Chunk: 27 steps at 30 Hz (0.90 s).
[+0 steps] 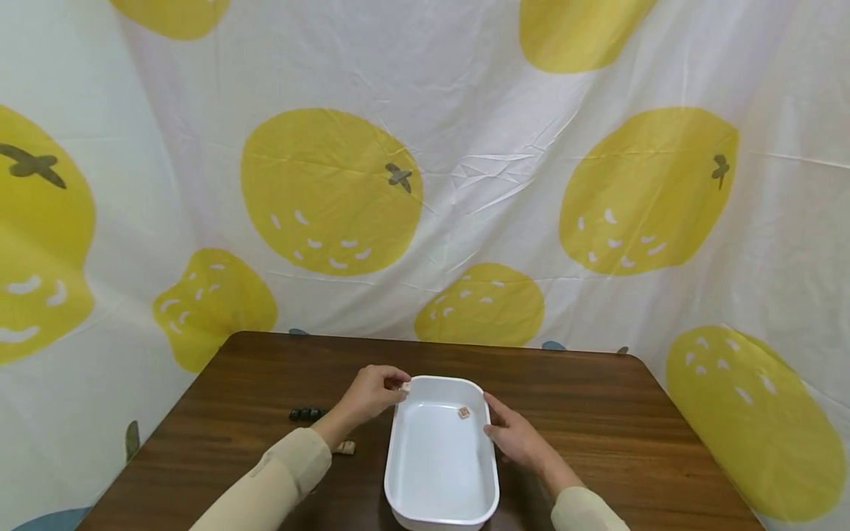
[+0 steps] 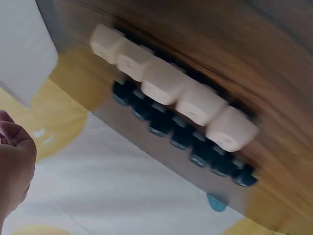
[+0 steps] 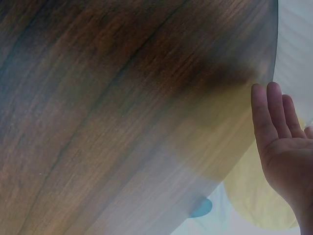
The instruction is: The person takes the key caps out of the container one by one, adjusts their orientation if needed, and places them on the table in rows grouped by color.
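A white rectangular bin [image 1: 441, 479] stands on the dark wooden table. My left hand [image 1: 372, 391] is at its far left corner, pinching a small beige keycap [image 1: 405, 386] right at the rim. Another beige keycap [image 1: 464, 413] lies inside, near the far right. Along the bin's right side, my right hand [image 1: 518, 439] touches the rim with straight fingers; the right wrist view shows those fingers [image 3: 261, 115] extended against the wall. Left of the bin, a row of beige keycaps [image 2: 164, 82] sits beside a row of black keycaps [image 2: 159, 120], partly hidden by my left arm in the head view.
The brown table [image 1: 598, 435] extends to both sides of the bin. Behind it hangs a white cloth [image 1: 478, 192] printed with yellow lemons. My left sleeve [image 1: 285, 472] reaches over the table close to the keycap rows.
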{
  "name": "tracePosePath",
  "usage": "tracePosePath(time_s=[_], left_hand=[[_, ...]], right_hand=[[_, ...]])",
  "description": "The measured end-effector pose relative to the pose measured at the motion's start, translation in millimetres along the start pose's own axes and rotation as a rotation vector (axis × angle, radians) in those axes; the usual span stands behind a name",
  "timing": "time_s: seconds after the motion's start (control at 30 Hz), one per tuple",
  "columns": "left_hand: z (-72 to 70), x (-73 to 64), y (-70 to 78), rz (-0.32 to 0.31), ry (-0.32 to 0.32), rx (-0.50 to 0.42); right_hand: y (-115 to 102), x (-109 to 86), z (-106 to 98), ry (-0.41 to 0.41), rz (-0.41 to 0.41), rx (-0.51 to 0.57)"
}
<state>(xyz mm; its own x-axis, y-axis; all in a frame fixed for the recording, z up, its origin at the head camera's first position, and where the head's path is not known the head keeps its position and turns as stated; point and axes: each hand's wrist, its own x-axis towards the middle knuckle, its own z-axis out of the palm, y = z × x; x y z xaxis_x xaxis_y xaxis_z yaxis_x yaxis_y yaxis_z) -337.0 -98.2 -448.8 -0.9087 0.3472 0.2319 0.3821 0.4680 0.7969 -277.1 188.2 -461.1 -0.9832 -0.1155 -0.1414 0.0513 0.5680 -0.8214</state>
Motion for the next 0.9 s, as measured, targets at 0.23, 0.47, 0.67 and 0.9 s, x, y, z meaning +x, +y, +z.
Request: tracePosePath(time_s=[0.23,0.47,0.67,0.9], left_hand=[[-23.4,-13.2,-15.5,-0.033,0.052,0.029],[-52.8,-28.4,-35.9,-0.074,0.085,0.057],[-76.8,-46.1,-48.9,-0.156,0.097,0.085],[-100.4,-74.1,-67.3,-0.212,0.087,0.176]], right_hand=[[-1,0.2,-1,-0.009,0.01,0.01],[1,1.6,-1,-0.012,0.008,0.007],[2,1.0,-1,-0.007,0.007,0.015],[1,0.9,-2,-0.015,0.014,0.022]])
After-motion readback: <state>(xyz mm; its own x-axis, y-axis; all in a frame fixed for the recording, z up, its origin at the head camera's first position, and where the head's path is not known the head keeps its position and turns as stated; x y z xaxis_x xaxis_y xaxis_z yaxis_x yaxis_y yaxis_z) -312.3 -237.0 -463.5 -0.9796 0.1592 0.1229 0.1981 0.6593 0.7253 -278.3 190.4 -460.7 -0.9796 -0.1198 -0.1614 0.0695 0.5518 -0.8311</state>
